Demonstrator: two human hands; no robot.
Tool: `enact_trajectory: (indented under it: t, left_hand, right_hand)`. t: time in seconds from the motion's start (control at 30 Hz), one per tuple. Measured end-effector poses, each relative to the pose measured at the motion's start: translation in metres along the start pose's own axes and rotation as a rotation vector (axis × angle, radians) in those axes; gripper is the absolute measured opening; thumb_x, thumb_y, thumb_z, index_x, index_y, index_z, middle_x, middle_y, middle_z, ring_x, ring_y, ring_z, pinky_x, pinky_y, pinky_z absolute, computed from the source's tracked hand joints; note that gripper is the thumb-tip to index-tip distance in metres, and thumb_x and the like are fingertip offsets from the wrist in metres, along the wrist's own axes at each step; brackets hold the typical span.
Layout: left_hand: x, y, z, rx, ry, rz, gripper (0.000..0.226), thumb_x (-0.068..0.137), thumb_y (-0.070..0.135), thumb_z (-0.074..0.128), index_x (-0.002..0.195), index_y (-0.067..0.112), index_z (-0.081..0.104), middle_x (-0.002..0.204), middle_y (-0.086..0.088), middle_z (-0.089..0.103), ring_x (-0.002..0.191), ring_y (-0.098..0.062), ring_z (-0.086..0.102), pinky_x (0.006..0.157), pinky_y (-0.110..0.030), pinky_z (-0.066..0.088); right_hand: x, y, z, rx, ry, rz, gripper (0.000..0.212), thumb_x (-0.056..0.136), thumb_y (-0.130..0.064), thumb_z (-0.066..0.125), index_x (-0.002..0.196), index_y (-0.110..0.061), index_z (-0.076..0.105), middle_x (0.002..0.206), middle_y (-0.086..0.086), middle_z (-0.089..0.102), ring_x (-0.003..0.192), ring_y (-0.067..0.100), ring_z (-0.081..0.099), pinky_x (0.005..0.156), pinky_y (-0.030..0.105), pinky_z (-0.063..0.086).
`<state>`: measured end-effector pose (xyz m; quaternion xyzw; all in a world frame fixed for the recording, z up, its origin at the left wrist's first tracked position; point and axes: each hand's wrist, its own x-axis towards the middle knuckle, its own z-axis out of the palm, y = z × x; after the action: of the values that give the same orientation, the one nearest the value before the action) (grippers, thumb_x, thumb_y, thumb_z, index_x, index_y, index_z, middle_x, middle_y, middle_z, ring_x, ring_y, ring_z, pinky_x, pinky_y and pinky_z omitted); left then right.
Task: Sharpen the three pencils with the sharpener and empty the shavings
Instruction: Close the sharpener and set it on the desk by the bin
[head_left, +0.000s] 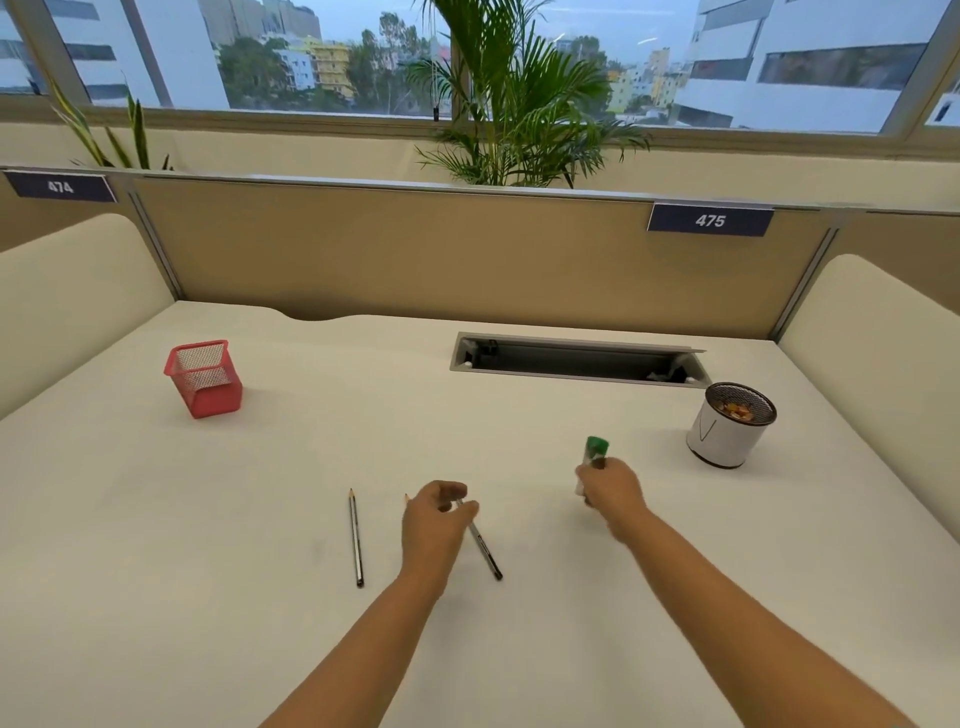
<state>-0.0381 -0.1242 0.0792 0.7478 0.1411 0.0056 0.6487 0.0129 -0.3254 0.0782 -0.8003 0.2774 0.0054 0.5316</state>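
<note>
Pencils lie near the middle of the pale surface (260, 519). One pencil (356, 538) rests flat to the left, its sharpened tip pointing away from the person, well clear of either hand. A second pencil (483, 545) lies at a slant under the left hand (436, 514), whose fingers are curled loosely around its far end with thumb and fingertips closing on it; whether the pencil has left the surface cannot be told. Just left of that hand a small wooden tip (405, 498) pokes out, most likely the third pencil, the rest hidden beneath the hand.

To the right, the right hand (613, 493) is closed around the sharpener (595, 454), gripping its lower part so the green cap and clear body stick up above the fist.

Farther right stands a round mesh cup (730, 431) with a white wrap, holding shavings. Far left sits a red mesh holder (205, 379). An open cable tray (576, 361) is set into the surface behind.
</note>
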Motion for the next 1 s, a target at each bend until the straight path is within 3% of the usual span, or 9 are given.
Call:
enact_trajectory:
  t: [0.1, 0.2, 0.3, 0.5, 0.7, 0.87, 1.0]
  left_hand:
    - [0.01, -0.003, -0.013, 0.008, 0.094, -0.012, 0.015, 0.078, 0.004, 0.063, 0.091, 0.012, 0.063, 0.095, -0.004, 0.066, 0.098, -0.021, 0.06, 0.079, -0.028, 0.042]
    - [0.016, -0.004, -0.021, -0.033, 0.16, -0.017, 0.016, 0.08, 0.0, 0.059, 0.093, 0.009, 0.062, 0.096, -0.007, 0.065, 0.093, -0.021, 0.059, 0.073, -0.024, 0.043]
    - [0.015, -0.007, -0.026, -0.045, 0.23, -0.023, 0.018, 0.081, -0.002, 0.057, 0.097, 0.005, 0.063, 0.094, -0.007, 0.064, 0.088, -0.019, 0.058, 0.067, -0.015, 0.042]
    - [0.007, -0.025, -0.031, -0.033, 0.307, -0.052, 0.011, 0.082, 0.002, 0.058, 0.089, 0.009, 0.063, 0.091, -0.006, 0.066, 0.087, -0.019, 0.059, 0.065, -0.017, 0.04]
    - [-0.002, -0.03, -0.038, -0.073, 0.352, -0.077, 0.018, 0.082, 0.0, 0.056, 0.08, 0.018, 0.06, 0.092, -0.006, 0.068, 0.09, -0.019, 0.06, 0.067, -0.018, 0.041]
    - [-0.003, -0.03, -0.048, -0.087, 0.358, -0.087, 0.014, 0.083, 0.0, 0.054, 0.091, 0.009, 0.061, 0.094, -0.007, 0.068, 0.092, -0.018, 0.059, 0.067, -0.016, 0.04]
    - [0.0, -0.031, -0.055, -0.096, 0.341, -0.093, 0.014, 0.083, 0.0, 0.053, 0.091, 0.007, 0.062, 0.092, -0.007, 0.068, 0.092, -0.017, 0.059, 0.067, -0.016, 0.039]
  right_hand:
    - [0.027, 0.007, -0.022, -0.256, 0.104, -0.064, 0.034, 0.088, -0.014, 0.052, 0.116, 0.004, 0.05, 0.108, 0.021, 0.063, 0.087, 0.034, 0.059, 0.068, 0.033, 0.041]
    - [0.047, 0.014, -0.035, -0.371, 0.135, -0.093, 0.028, 0.088, -0.012, 0.052, 0.11, 0.004, 0.051, 0.107, 0.022, 0.062, 0.081, 0.031, 0.052, 0.066, 0.033, 0.038]
    - [0.062, 0.02, -0.041, -0.492, 0.164, -0.112, 0.025, 0.088, -0.015, 0.052, 0.108, 0.0, 0.053, 0.103, 0.02, 0.063, 0.092, 0.035, 0.059, 0.066, 0.033, 0.041]
    - [0.08, 0.027, -0.042, -0.623, 0.186, -0.18, 0.02, 0.09, -0.012, 0.049, 0.105, 0.0, 0.056, 0.099, 0.019, 0.065, 0.092, 0.034, 0.061, 0.065, 0.033, 0.042]
    - [0.09, 0.029, -0.041, -0.701, 0.162, -0.186, 0.021, 0.092, -0.01, 0.045, 0.105, 0.001, 0.058, 0.096, 0.017, 0.063, 0.089, 0.031, 0.059, 0.064, 0.032, 0.04]
    - [0.084, 0.029, -0.039, -0.737, 0.185, -0.167, 0.027, 0.093, -0.012, 0.043, 0.115, -0.001, 0.054, 0.109, 0.018, 0.061, 0.1, 0.034, 0.058, 0.073, 0.037, 0.046]
    - [0.066, 0.02, -0.032, -0.766, 0.286, -0.241, 0.042, 0.093, -0.02, 0.047, 0.133, -0.006, 0.042, 0.128, 0.018, 0.052, 0.116, 0.034, 0.048, 0.091, 0.042, 0.044]
